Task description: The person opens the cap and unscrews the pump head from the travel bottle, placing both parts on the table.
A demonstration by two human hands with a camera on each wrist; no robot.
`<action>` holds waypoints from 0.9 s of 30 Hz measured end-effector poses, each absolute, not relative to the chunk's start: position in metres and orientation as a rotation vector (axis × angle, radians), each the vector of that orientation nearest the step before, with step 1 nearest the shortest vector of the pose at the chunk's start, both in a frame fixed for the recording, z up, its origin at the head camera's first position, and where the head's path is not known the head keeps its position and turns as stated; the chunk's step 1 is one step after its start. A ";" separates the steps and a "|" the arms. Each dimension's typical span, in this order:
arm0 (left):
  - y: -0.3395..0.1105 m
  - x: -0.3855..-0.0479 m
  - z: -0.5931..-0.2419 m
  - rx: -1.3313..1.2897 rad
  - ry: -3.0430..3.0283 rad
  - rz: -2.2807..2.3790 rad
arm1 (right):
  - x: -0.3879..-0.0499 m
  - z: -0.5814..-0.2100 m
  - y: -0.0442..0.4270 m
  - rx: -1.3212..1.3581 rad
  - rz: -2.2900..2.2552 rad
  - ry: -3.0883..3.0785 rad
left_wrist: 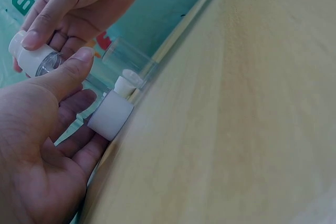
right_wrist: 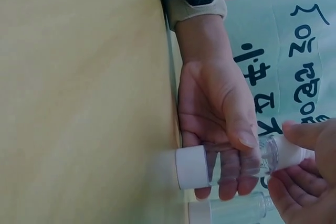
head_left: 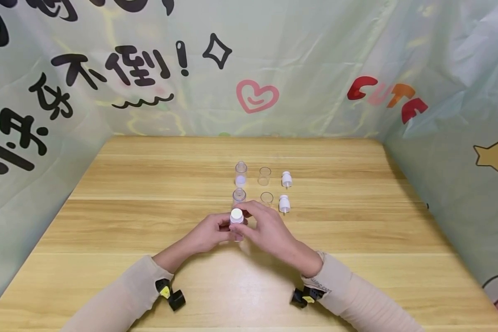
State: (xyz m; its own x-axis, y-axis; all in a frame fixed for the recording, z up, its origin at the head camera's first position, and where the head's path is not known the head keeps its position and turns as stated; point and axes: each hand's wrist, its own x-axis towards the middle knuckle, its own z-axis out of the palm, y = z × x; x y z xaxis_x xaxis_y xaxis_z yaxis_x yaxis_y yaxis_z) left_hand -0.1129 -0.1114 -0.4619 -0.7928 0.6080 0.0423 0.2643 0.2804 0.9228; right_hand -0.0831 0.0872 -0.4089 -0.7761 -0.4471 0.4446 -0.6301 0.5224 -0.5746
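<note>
A small clear bottle with a white base (right_wrist: 191, 167) stands upright near the front middle of the table. My left hand (head_left: 209, 232) holds it around the clear body, thumb on one side and fingers on the other. At the bottle's neck sits a white pump head (head_left: 236, 215), which my right hand (head_left: 269, 230) pinches between thumb and fingers. Whether the pump head is fully seated cannot be told. Just beyond the hands, another clear bottle (head_left: 239, 197) is partly hidden by the right hand's fingers.
Farther back stands one more clear bottle (head_left: 241, 173). Right of the bottles are two clear covers, a far one (head_left: 264, 176) and a near one (head_left: 267, 197), then two white pump heads, far (head_left: 287, 179) and near (head_left: 284, 204). Printed cloth walls border the wooden table (head_left: 128, 207).
</note>
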 end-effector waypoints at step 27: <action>-0.112 -0.112 -0.461 0.790 2.224 1.518 | -0.104 -0.402 0.107 1.232 1.563 -2.600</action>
